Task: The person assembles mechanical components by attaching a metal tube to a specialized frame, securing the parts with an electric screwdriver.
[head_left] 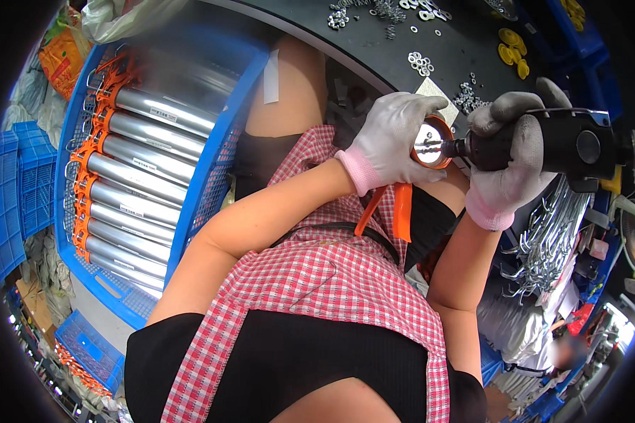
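Observation:
My left hand [395,137], in a white glove with a pink cuff, is closed around the orange round end of a caulking gun [402,211]. Its orange handle and trigger hang down below the hand. A shiny metal disc [427,135] sits inside the orange ring. My right hand [518,141], in a matching glove with dark smudged fingers, grips a black power screwdriver [578,144]. The driver points left, its bit at the disc. Whether the bit is seated in a screw is too small to tell.
On the dark table lie washers [421,63], springs [388,14], small screws [467,97] and yellow caps [513,53]. A blue crate [116,299] of silver tubes with orange ends stands at my left. Bent metal rods [550,233] are piled at my right.

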### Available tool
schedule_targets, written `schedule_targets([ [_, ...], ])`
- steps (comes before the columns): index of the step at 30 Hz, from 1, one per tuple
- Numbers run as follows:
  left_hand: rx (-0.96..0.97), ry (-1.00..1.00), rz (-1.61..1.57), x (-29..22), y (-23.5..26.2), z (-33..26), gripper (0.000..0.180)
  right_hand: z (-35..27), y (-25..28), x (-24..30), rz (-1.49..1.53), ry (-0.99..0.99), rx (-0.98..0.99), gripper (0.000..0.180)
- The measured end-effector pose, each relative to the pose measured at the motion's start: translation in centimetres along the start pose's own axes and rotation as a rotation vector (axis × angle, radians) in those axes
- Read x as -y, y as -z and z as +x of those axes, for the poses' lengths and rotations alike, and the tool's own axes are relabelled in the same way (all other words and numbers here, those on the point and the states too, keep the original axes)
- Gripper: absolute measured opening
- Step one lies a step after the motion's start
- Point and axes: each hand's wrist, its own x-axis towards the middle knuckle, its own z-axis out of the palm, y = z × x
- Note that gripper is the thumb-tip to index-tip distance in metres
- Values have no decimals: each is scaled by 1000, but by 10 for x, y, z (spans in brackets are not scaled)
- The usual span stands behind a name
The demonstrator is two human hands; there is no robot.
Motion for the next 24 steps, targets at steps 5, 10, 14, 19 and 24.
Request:
schedule_targets([
  [5,35,26,32,-1,3,0,86,1,1,2,-108,0,-24,54],
  [10,30,27,10,-1,0,1,83,-1,23,32,152,-4,-96,52],
  [14,105,-5,-36,0,14,12,74,5,80,45,-175,-217,-249,25],
  [19,-3,-31,542,42,36,60,28,-5,108,-23,-1012,-267,-77,43],
  [24,220,-117,772,47,27,87,20,-12,125,-55,-1160,-264,-53,45],
])
